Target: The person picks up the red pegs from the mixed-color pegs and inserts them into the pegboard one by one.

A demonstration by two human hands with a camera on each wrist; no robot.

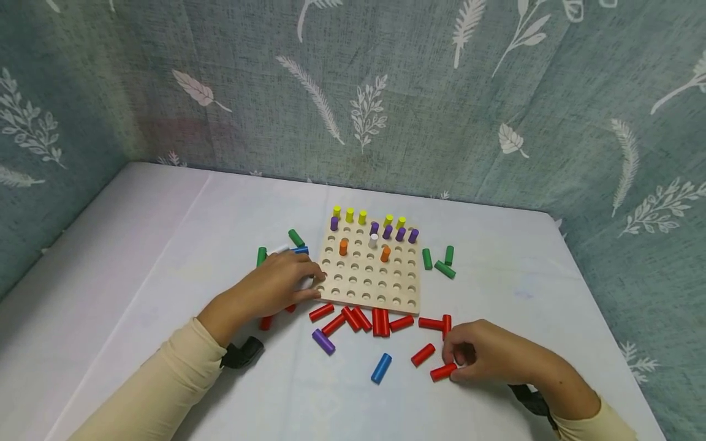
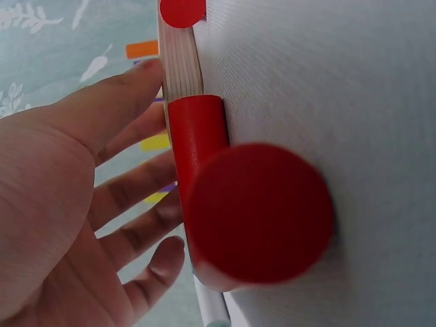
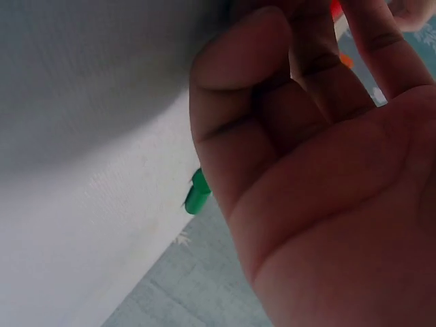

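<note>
A pale wooden pegboard [image 1: 358, 298] lies on the white table with yellow, purple, orange and white pegs upright in its holes. My left hand [image 1: 281, 282] rests at the board's front left corner, fingers fairly straight along the edge, thumb near the corner. Close to that hand in the left wrist view lies a red peg [image 2: 197, 129]. My right hand [image 1: 491, 352] is at the front right with curled fingers, its thumb and forefinger pinching the right end of a red peg [image 1: 443, 372]. In the right wrist view the hand hides that peg's end.
Several red pegs [image 1: 333, 324] lie along the board's front edge. A purple peg [image 1: 323, 342] and a blue peg [image 1: 381, 368] lie nearer. Green pegs [image 1: 445, 269] lie right of the board, with more green, blue and white ones at its left. A patterned curtain [image 1: 419, 110] stands behind.
</note>
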